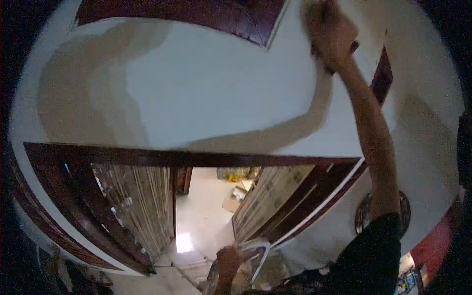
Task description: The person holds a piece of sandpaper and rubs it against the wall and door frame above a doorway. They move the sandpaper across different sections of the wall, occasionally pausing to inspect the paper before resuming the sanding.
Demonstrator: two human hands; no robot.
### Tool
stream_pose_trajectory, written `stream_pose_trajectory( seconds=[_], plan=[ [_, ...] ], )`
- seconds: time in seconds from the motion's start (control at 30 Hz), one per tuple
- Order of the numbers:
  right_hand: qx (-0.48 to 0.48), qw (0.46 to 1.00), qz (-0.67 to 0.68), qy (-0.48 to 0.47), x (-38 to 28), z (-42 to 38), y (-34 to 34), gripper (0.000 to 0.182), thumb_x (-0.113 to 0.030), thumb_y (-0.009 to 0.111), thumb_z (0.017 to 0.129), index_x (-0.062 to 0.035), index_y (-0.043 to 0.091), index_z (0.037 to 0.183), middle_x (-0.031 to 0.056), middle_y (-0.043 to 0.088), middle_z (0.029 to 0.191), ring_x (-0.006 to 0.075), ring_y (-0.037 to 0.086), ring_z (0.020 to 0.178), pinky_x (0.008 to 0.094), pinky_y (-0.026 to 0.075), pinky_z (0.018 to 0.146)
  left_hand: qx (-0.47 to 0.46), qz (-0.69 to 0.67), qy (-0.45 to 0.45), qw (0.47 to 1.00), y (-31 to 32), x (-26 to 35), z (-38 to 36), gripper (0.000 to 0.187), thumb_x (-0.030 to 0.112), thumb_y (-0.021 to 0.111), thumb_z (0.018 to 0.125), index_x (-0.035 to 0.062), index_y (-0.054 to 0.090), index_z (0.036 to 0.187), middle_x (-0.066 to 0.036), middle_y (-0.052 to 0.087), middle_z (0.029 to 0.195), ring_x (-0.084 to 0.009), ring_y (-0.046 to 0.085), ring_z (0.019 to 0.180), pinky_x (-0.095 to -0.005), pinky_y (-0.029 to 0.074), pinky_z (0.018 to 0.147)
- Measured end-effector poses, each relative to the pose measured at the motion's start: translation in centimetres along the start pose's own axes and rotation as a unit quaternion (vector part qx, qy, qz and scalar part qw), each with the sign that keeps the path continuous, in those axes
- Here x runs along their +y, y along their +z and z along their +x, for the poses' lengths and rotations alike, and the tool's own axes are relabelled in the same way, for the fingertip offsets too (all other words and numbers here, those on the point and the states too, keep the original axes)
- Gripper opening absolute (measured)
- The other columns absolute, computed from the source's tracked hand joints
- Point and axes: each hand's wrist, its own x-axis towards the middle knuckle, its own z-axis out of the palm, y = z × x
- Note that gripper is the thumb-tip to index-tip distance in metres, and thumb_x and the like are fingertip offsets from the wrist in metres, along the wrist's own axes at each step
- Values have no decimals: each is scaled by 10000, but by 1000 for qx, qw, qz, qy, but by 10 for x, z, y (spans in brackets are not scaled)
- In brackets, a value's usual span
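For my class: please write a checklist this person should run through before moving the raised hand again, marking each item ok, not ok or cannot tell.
1. Right hand up at the wall: ok, it is high, near the top of the view.
2. What the right hand holds: cannot tell, it is blurred.
3. Left hand gripping the pale rail: cannot tell, it is beside the rail, but contact is unclear.
4. Footing: cannot tell, the feet do not show.
5. Doorway floor free of clutter: not ok, cardboard lies there.
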Motion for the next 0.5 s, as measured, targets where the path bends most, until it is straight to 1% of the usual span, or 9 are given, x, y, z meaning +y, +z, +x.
stream_pose_trajectory(
  seconds=[0.03,0.1,0.17,0.23,0.27,0.3,0.37,0.43,0.5],
  plan=[
    [-35,999,-27,-1,2,34,3,342,-396,566,877,-84,548,739,150,605,582,358,637,587,427,504,552,11,-2,1,1000,-15,3,18,737,767,552,685,33,594,631,-147,542,498,-295,575,468,-402,472,479],
    [-50,995,-70,52,-22,5,-22,349,-396,548,886,-74,555,752,175,611,607,364,639,604,423,505,563,-196,-56,-93,975,-47,20,6,533,563,595,805,32,589,858,-180,617,690,-367,623,679,-464,492,623],
    [17,999,32,0,-5,-39,27,445,-483,469,898,-66,593,802,181,634,651,370,645,630,418,505,574,-158,-75,-86,981,-35,29,59,521,560,610,797,40,600,828,-188,628,694,-373,638,685,-470,509,628],
    [23,999,34,-1,5,-16,-18,497,-523,440,892,-59,614,846,184,648,689,375,647,648,420,505,592,-175,-39,-89,980,-7,29,11,500,547,624,786,49,603,826,-193,630,693,-378,640,679,-462,516,635],
    [28,999,18,-5,19,20,12,476,-507,461,886,-57,612,847,184,649,691,374,648,649,426,506,600,-82,-38,-93,992,4,30,28,716,745,645,596,34,623,674,-163,574,540,-300,624,528,-414,482,488],
    [26,1000,-7,-7,17,34,-12,455,-490,482,881,-55,610,848,185,650,694,374,649,651,432,507,608,-87,-39,-89,991,-5,34,16,716,745,645,596,34,623,674,-163,574,540,-300,624,528,-414,482,488],
    [-51,997,-25,61,-2,-14,-34,467,-494,484,878,-44,606,853,192,648,695,366,653,654,439,507,601,-84,-54,-66,993,-9,32,1,701,734,638,618,35,616,665,-170,582,559,-313,624,537,-420,486,502],
    [16,989,122,-77,-11,-47,-42,259,-233,509,919,-2,507,801,159,547,626,246,549,572,376,464,566,-88,-68,-58,992,-14,38,1,702,733,613,651,31,614,659,-183,595,584,-323,628,551,-421,486,509],
    [-47,995,83,-15,-14,-10,-48,266,-242,516,916,1,518,807,165,574,650,241,547,566,372,462,574,-164,-47,-78,982,-19,37,3,557,598,568,808,44,595,852,-181,634,703,-349,649,703,-450,511,651]
  ],
)
